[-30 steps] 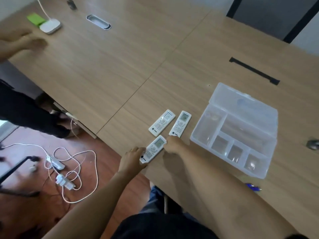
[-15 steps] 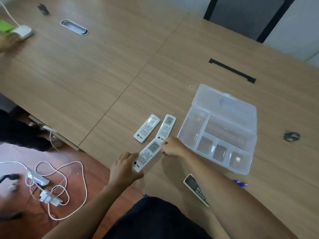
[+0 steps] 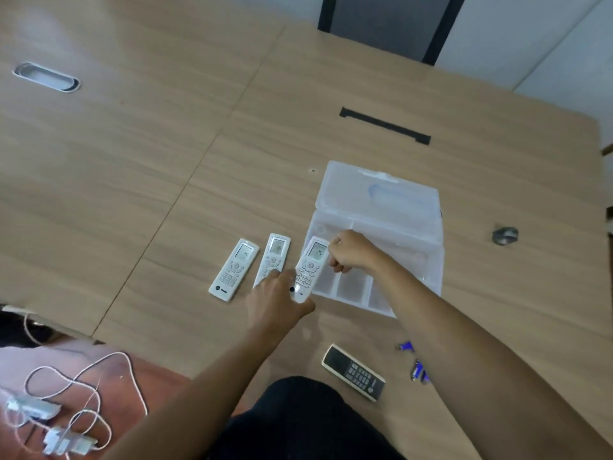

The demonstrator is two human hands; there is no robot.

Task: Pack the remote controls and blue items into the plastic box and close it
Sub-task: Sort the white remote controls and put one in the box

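Head view: both hands held one white remote [image 3: 310, 265] over the box's [image 3: 428, 260] left edge. Left hand [image 3: 277, 303] gripped its lower end, right hand [image 3: 348, 252] pinched its top by the display. Box sat open on the table [image 3: 132, 161], lid flat behind it, compartments w/ nothing seen inside. Two more white remotes [image 3: 235, 268] [image 3: 273, 257] lay side by side just left of the box. Dark remote [image 3: 354, 371] and blue items [image 3: 418, 370] lay near the box's front, apart from it.
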